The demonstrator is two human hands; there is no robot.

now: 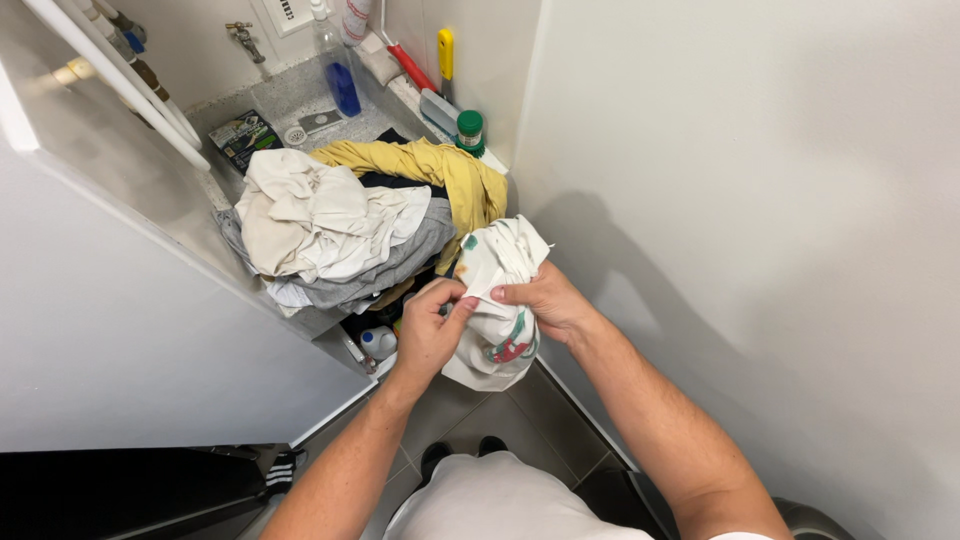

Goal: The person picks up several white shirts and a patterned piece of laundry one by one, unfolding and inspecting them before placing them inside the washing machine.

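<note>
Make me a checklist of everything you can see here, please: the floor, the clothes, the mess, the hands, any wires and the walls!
Surface: grey tiled floor below the hands.
Job's things: white printed cloth, bunched, gripped by both hands.
Clutter: laundry pile with a yellow garment on top; green-capped jar, blue bottle, white bottle.
Grippers: left hand and right hand pinch the cloth.
Cables: nothing seen.
Surroundings: white walls; tap.

Bare forearms, white short-sleeved top, dark shoes below
</note>
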